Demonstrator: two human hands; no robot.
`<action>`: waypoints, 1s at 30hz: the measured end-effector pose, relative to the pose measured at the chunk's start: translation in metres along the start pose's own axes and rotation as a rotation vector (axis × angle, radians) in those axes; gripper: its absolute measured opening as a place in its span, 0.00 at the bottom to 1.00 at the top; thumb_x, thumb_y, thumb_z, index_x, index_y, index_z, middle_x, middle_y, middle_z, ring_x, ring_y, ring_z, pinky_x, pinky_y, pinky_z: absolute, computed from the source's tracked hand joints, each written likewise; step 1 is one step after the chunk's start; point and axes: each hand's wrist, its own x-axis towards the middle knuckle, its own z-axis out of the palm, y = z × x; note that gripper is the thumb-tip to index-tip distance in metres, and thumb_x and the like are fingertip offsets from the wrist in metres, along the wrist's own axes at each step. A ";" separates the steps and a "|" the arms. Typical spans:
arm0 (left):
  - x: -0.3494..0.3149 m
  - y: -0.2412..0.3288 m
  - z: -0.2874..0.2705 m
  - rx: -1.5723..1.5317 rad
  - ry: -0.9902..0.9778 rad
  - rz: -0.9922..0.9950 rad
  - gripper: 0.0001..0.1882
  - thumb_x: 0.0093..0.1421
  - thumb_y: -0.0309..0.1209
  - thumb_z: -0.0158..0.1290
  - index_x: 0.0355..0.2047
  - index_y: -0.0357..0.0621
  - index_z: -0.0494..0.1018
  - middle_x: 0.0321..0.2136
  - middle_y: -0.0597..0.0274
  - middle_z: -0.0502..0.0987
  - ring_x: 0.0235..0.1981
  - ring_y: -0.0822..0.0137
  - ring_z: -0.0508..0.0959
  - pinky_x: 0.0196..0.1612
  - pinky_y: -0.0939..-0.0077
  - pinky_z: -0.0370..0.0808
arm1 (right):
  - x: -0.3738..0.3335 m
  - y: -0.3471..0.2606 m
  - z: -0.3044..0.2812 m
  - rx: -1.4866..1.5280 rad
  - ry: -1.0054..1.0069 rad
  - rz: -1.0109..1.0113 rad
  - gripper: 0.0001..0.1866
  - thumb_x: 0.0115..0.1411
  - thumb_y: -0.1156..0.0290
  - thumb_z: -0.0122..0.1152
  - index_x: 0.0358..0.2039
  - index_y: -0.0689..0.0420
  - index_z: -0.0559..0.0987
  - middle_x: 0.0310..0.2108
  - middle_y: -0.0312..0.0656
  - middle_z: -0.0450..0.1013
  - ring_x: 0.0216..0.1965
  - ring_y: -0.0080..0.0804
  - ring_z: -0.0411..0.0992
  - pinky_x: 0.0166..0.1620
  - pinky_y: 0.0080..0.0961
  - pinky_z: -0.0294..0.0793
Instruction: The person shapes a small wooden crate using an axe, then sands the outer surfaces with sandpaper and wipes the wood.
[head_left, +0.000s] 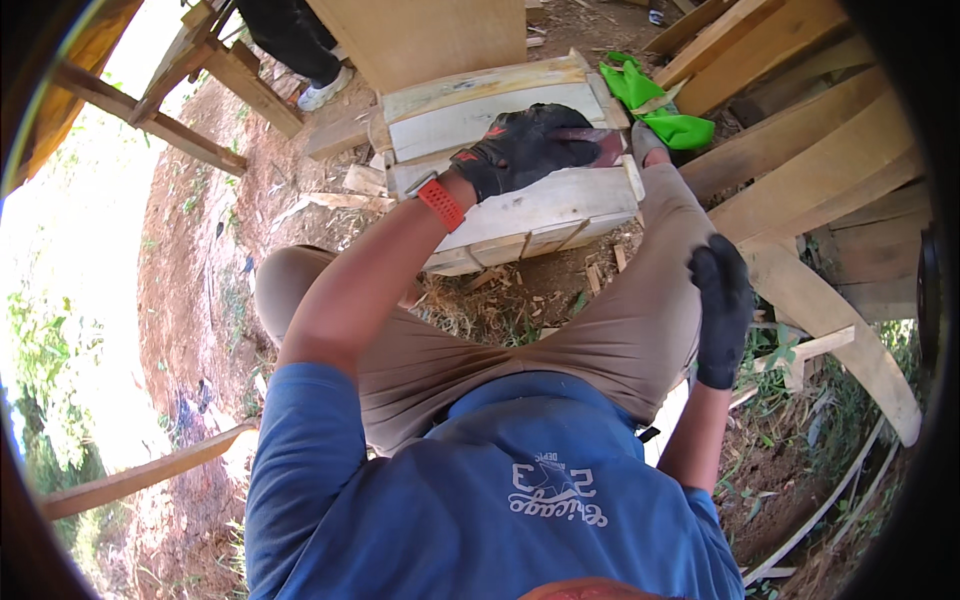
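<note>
My left hand (525, 150), in a black glove, is closed over a flat dark-red piece (608, 148) that looks like sandpaper. It presses that piece onto the top of a low whitish wooden box (540, 200) made of boards, between and ahead of my knees. How the fingers wrap the piece is partly hidden under the glove. A watch with a red-orange strap (440, 203) is on my left wrist. My right hand (723, 305), also black-gloved, rests on my right thigh with nothing seen in it, its fingers lying over the trouser leg.
A large plywood panel (425, 45) stands beyond the box. A bright green bag (655, 105) lies by my right foot. Long planks (830, 160) are stacked at the right, and a wooden frame (190, 75) stands at the far left. Another person's leg (290, 40) shows behind.
</note>
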 end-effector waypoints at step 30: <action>-0.120 -0.032 -0.016 -0.065 -0.185 -0.133 0.21 0.73 0.46 0.51 0.52 0.42 0.76 0.49 0.48 0.81 0.47 0.51 0.83 0.50 0.59 0.78 | 0.001 -0.030 0.210 0.239 -0.409 0.015 0.16 0.71 0.64 0.66 0.52 0.61 0.80 0.42 0.36 0.80 0.42 0.24 0.77 0.47 0.25 0.78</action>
